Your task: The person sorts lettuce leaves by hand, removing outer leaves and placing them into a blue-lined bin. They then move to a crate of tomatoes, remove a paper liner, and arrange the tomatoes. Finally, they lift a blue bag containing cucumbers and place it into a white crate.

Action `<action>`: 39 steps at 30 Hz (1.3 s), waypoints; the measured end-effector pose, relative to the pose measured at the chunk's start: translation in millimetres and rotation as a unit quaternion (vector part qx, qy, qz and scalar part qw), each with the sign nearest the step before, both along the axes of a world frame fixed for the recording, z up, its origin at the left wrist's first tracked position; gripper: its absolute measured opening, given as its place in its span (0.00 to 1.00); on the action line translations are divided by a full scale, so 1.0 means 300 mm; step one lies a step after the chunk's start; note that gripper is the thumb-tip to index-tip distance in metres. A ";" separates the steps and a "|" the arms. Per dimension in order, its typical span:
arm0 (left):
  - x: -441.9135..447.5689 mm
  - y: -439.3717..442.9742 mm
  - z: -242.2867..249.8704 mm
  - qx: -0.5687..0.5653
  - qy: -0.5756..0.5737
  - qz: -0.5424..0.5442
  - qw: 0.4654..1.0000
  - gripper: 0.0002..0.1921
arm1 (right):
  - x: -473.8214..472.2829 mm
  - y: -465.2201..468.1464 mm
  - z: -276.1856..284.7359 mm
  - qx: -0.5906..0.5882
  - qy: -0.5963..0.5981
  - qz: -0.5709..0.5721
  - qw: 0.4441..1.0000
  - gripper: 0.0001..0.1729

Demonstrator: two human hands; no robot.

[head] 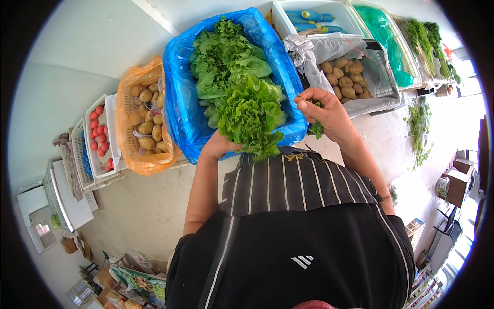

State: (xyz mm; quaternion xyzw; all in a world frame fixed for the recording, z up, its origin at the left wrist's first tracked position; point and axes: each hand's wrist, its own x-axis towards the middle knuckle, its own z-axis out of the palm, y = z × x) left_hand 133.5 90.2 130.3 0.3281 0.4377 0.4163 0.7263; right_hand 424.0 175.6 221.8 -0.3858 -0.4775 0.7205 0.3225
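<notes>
My left hand (pixel 220 146) grips a head of leaf lettuce (pixel 251 112) from below, over the near side of a crate lined with blue plastic (pixel 181 112). Its frilly leaves hide most of my fingers. More lettuce (pixel 227 58) lies inside the crate behind it. Just past the crate's right edge, my right hand (pixel 326 114) is raised with thumb and forefinger pinched together. Torn lettuce leaves (pixel 317 129) are held in its curled fingers and hang below the palm.
To the left are potatoes in an orange bag (pixel 123 135) and a white crate of red tomatoes (pixel 110 145). On the right stands a lined crate (pixel 386 100) of potatoes, with a white bin (pixel 281 19) of blue-netted vegetables behind. Leafy greens (pixel 420 131) lie on the floor.
</notes>
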 end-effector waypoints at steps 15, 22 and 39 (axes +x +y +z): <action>0.069 0.006 0.108 0.208 0.237 -0.112 0.942 0.48 | -0.063 0.083 0.092 0.387 -0.177 0.094 0.900 0.28; 0.078 -0.019 0.158 0.279 0.310 -0.130 0.900 0.45 | -0.112 0.088 0.054 0.441 -0.069 0.207 0.871 0.22; 0.085 -0.062 0.105 0.174 0.260 -0.106 0.944 0.46 | 0.011 0.045 0.129 0.191 0.170 -0.119 0.959 0.09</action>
